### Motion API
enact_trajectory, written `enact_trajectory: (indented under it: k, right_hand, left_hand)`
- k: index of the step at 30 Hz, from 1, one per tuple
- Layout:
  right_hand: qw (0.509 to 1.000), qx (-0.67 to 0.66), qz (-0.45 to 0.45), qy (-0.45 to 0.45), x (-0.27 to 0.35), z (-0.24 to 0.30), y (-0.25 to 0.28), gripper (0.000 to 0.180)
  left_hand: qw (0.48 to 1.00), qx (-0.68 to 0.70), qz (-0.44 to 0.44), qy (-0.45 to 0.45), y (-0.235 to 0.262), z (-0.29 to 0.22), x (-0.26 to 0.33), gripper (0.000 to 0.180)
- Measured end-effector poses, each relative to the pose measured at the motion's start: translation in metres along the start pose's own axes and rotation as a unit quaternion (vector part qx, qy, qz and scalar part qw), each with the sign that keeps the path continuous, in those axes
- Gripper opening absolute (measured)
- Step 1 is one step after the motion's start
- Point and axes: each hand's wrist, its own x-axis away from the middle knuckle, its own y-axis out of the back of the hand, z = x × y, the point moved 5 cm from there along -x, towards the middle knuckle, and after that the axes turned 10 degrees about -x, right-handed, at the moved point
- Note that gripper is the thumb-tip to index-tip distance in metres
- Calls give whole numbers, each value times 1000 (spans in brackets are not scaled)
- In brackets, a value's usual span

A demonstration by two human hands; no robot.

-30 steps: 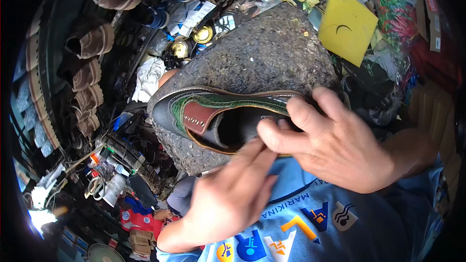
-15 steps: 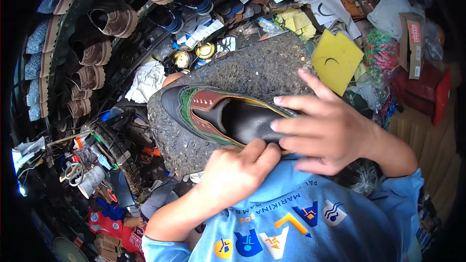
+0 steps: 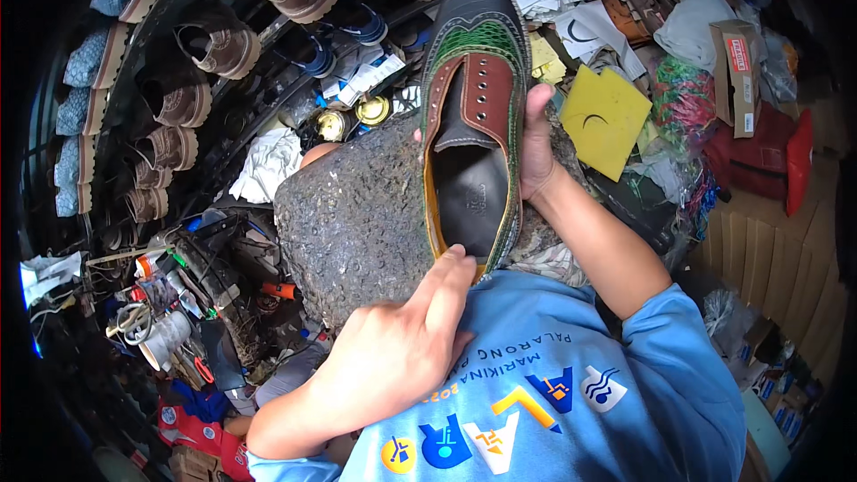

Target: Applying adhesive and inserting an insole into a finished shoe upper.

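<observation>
A green, brown and black shoe (image 3: 473, 116) stands toe-up at upper centre of the frame, over a rough grey stone slab (image 3: 357, 223). The right hand (image 3: 538, 138) grasps its side while the left hand (image 3: 397, 348) presses fingertips to the heel rim, not clenched. With that one-sided grip, the shoe could twist loose and drop onto the slab.

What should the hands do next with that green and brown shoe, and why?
Probably press the insole down flat with the left hand. Its fingers already touch the heel rim of the shoe, while the right hand holds the shoe's side upright above the rough stone block, opening facing up.
</observation>
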Motion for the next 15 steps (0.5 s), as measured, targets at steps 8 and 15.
enact_trajectory:
  k: [8, 15]
  right_hand:
    - [999, 26, -33, 34, 0, -11, 16, 128]
    - [998, 54, -29, 18, 1, -7, 17, 129]
  left_hand:
    - [995, 2, -57, 83, -49, 9, -17, 30]
    - [996, 0, -40, 77, -42, 12, -24, 41]
